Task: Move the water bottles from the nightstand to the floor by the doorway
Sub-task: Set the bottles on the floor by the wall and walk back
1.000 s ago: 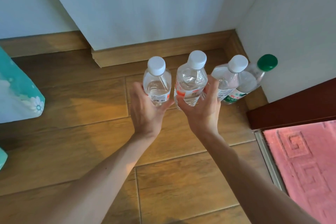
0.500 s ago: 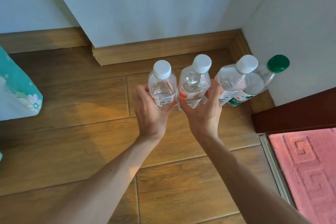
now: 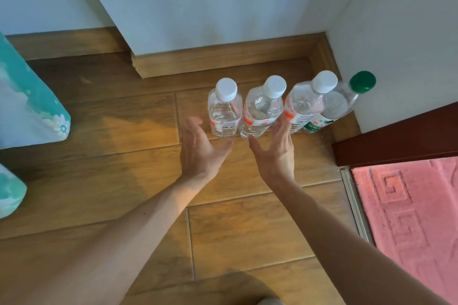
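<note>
One head-worn wide-angle view, aimed forward and steeply down onto the wood floor (image 3: pixel 99 181) at a wall corner (image 3: pixel 322 42). Close range; floor fills the lower frame, door threshold (image 3: pixel 357 208) at right.

left grip (image 3: pixel 200 148) spread, right grip (image 3: pixel 275 151) spread

Four clear bottles stand upright, side by side, in a row before the skirting board (image 3: pixel 223 59): first white-capped bottle (image 3: pixel 224 114), second white-capped bottle (image 3: pixel 262 111) and third white-capped bottle (image 3: pixel 303 106), all red-labelled, then the green-capped bottle (image 3: pixel 339 106), green-labelled, nearest the board's corner.
</note>
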The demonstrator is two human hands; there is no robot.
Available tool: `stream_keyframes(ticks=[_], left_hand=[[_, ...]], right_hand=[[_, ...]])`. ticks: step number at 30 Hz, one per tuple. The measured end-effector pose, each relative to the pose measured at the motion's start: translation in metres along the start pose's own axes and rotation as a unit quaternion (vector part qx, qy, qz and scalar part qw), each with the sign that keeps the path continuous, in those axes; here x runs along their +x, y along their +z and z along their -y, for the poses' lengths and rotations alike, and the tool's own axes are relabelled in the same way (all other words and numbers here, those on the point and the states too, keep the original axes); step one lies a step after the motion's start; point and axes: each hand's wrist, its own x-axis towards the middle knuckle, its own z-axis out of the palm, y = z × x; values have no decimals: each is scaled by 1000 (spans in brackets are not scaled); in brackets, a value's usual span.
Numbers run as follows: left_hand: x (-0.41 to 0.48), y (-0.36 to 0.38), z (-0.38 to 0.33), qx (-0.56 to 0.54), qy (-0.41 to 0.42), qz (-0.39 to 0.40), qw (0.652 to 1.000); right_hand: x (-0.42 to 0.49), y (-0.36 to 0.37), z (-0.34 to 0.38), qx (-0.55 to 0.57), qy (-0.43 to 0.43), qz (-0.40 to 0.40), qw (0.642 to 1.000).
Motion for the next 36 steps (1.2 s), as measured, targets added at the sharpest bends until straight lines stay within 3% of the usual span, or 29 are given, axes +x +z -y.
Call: stream_keyframes(ticks=[3, 7, 11, 17, 29, 36], left_hand=[[-18, -33, -6, 133, -52, 122, 982], [-47, -88, -26, 259, -73, 251, 930], [-83, -144, -69, 352, -81, 287, 887], [-137, -228, -134, 351, -75, 343, 868], [-201, -430, -255, 353, 4, 330, 875], [-234, -542, -307, 352, 19, 290, 890]], right_hand=[[-18, -25, 11, -102, 85, 84, 988], [-47, -64, 46, -286, 110, 266, 914], [-84, -106, 96, -364, 71, 360, 856], [-137, -170, 181, -424, 8, 407, 809], [-223, -283, 354, -413, -80, 421, 803], [-278, -332, 476, -346, -114, 385, 848]])
